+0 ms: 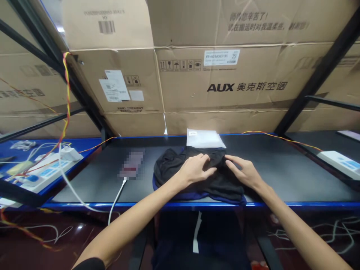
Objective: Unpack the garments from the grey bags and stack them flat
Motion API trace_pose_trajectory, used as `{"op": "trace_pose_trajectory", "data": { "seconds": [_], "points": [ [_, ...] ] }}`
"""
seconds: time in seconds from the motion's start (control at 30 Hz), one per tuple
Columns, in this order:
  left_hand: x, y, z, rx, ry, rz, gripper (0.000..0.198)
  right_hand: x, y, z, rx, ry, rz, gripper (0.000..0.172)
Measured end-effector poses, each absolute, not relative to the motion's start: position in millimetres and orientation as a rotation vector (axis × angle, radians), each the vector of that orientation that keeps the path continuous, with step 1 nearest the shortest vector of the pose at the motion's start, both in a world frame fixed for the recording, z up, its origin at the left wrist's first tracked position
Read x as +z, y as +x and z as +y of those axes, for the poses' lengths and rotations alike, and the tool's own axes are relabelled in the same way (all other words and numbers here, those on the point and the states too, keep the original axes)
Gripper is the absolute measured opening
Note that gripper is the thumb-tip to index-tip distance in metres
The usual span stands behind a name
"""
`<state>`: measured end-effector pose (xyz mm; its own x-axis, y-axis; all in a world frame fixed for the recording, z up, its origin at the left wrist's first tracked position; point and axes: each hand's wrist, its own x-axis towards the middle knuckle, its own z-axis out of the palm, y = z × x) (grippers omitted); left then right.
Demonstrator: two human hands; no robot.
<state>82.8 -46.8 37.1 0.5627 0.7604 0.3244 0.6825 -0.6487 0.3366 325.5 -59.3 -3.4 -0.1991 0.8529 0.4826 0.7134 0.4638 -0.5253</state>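
Note:
A black garment (171,165) with dark blue fabric (194,195) showing beneath it lies bunched at the shelf's front middle. My left hand (197,168) rests on top of the black cloth, thumb apart from the fingers, which curl into the fabric. At the garment's upper right edge, my right hand (243,170) has its thumb and forefinger at the cloth; whether it pinches a fold is hard to make out. Just behind the garment is a flat white plastic packet (204,138) with a small label.
A blurred phone (132,164) with a white cable lies left on the black shelf (292,172). White power strips (50,172) stand at both sides. Black metal posts and cardboard (185,93) bound the back. A twisted red-yellow wire (67,97) hangs at left.

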Motion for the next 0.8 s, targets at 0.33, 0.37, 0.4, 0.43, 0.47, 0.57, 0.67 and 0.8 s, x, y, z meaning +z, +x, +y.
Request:
{"op": "trace_pose_trajectory", "data": {
  "seconds": [0.33, 0.37, 0.4, 0.43, 0.47, 0.57, 0.67, 0.8],
  "points": [
    [35.5, 84.5, -42.2, 0.897, 2.211, 1.282, 0.019, -12.6, 322.2, -54.1, 0.210, -1.265, -2.284, 0.045],
    [36.4, 81.6, -41.9, 0.944, 2.166, 1.283, 0.020, -13.6, 323.1, -53.2, 0.211, -1.269, -2.291, 0.045],
    [37.7, 77.7, -41.7, 0.993, 2.124, 1.290, 0.020, -14.2, 324.1, -52.6, 0.218, -1.275, -2.299, 0.045],
    [39.4, 73.0, -41.7, 1.036, 2.088, 1.301, 0.018, -14.5, 325.0, -52.1, 0.224, -1.280, -2.306, 0.045],
    [41.2, 67.5, -42.0, 1.070, 2.060, 1.319, 0.016, -14.3, 326.0, -51.7, 0.230, -1.283, -2.314, 0.045],
    [45.1, 48.0, -44.3, 1.105, 2.062, 1.415, 0.037, -12.7, 328.4, -51.1, 0.241, -1.282, -2.343, 0.045],
    [42.0, 28.7, -47.9, 0.998, 2.214, 1.598, 0.049, -12.3, 330.4, -50.5, 0.246, -1.281, -2.355, 0.044],
    [30.2, 11.8, -52.1, 0.649, 2.369, 1.840, 0.028, -15.0, 332.2, -49.6, 0.260, -1.273, -2.340, 0.043]
  ]
}}
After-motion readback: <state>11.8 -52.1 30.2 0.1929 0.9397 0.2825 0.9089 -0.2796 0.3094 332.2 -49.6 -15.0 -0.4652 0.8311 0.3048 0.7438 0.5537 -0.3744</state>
